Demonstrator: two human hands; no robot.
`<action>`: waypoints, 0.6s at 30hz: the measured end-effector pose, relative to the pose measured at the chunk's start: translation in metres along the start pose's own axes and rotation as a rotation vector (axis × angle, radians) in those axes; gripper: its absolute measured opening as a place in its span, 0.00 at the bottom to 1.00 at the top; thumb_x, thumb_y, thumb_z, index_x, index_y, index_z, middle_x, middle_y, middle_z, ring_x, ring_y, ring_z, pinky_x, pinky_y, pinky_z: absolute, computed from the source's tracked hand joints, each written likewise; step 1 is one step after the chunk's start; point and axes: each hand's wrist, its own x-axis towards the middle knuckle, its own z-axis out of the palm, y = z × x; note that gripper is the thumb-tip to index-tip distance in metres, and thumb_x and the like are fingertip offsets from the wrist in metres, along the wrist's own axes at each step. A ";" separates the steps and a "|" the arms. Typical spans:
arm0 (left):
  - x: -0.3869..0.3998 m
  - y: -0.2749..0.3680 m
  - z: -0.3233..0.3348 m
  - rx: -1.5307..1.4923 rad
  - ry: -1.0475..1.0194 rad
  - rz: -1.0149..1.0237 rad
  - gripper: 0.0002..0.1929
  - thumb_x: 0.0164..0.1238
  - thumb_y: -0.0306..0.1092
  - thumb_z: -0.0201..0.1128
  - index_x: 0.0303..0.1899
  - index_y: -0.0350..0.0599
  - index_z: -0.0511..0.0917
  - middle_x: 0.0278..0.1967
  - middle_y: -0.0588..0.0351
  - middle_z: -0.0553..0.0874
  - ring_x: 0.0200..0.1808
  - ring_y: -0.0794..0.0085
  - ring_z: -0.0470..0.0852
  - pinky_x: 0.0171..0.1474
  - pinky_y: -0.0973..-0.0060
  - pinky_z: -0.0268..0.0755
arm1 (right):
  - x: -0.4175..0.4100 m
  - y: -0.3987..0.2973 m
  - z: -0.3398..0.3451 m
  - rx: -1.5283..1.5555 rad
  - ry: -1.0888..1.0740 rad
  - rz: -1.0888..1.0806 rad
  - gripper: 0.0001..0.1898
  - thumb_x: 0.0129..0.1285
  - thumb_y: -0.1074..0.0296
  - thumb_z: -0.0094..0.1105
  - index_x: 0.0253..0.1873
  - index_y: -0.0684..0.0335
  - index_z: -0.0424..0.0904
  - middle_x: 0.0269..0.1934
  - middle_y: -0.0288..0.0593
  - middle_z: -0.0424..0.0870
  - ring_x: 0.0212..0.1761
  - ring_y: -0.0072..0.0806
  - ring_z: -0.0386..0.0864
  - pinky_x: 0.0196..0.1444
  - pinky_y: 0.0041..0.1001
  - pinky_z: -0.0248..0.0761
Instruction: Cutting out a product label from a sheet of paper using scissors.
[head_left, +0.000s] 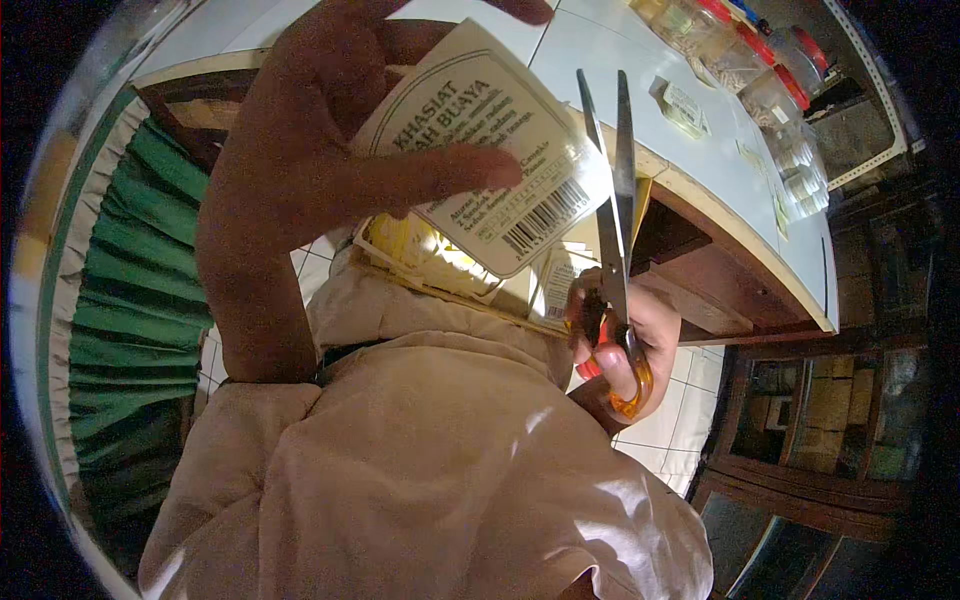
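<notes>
My left hand (270, 157) pinches a cream paper label (487, 82) with rounded corners, printed text and a barcode. Its thumb lies across the printed face. In my right hand (656, 315) is a pair of scissors (615, 247) with orange and red handles, blades pointing up and parted. The label's right corner meets the blades; whether paper sits between them is unclear. Below the label, at my lap, is an open drawer or shallow box (461, 298) holding yellow and white paper pieces (397, 244). A similar printed label (559, 285) lies at its right side.
On the white tabletop (585, 45) lies a small stack of labels (684, 109). Clear jars with red lids (772, 97) line its far right. A green curtain (142, 262) hangs at left. A dark wooden cabinet (795, 480) stands at lower right.
</notes>
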 end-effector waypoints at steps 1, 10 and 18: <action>0.001 0.000 0.002 -0.038 0.024 -0.010 0.26 0.46 0.33 0.68 0.47 0.37 0.67 0.35 0.49 0.76 0.34 0.69 0.79 0.36 0.76 0.74 | 0.000 0.000 0.000 0.001 -0.001 -0.001 0.17 0.44 0.69 0.61 0.38 0.74 0.72 0.22 0.41 0.73 0.21 0.27 0.69 0.26 0.21 0.63; 0.000 0.001 0.037 -0.110 0.297 -0.101 0.27 0.46 0.27 0.66 0.49 0.38 0.64 0.34 0.51 0.76 0.36 0.71 0.79 0.37 0.77 0.76 | 0.001 0.002 0.005 -0.007 0.080 -0.020 0.16 0.47 0.65 0.60 0.37 0.73 0.72 0.24 0.42 0.74 0.22 0.25 0.69 0.27 0.21 0.62; -0.009 -0.002 0.053 -0.355 0.299 0.040 0.31 0.43 0.32 0.69 0.51 0.38 0.64 0.38 0.52 0.75 0.39 0.72 0.76 0.41 0.77 0.72 | 0.004 0.002 0.006 0.032 0.040 -0.058 0.19 0.48 0.62 0.60 0.40 0.73 0.71 0.23 0.42 0.74 0.20 0.22 0.70 0.25 0.19 0.63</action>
